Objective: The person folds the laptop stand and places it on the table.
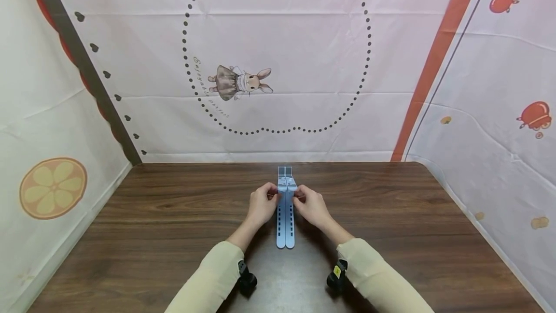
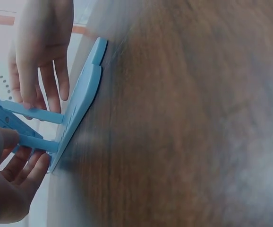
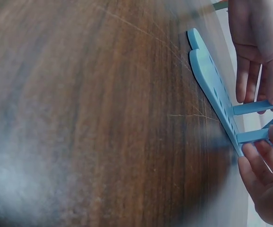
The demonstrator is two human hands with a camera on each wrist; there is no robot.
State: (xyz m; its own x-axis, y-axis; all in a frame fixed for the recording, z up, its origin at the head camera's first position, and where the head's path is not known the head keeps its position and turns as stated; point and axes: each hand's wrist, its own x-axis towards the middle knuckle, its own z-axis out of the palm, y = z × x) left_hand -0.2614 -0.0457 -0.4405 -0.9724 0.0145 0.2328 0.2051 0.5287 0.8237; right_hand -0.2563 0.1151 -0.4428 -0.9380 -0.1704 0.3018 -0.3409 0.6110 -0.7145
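A light blue folding stand (image 1: 285, 221) with two long slotted base rails rests on the wooden table, its rounded ends toward me. At its far end the upper part is raised, with two struts standing up from the rails. My left hand (image 1: 262, 203) pinches the left strut (image 2: 37, 143) between thumb and fingers. From the other side, my right hand (image 1: 312, 205) pinches the right strut (image 3: 253, 136) in the same way. Both wrist views show the struts' lower ends at the slots of the base rails (image 2: 82, 92).
The brown wooden table (image 1: 182, 197) stretches out on both sides of the stand. A printed cloth (image 1: 304, 62) hangs behind its far edge, with more cloth along the left and right sides. Black wrist cameras (image 1: 247, 281) sit below both sleeves.
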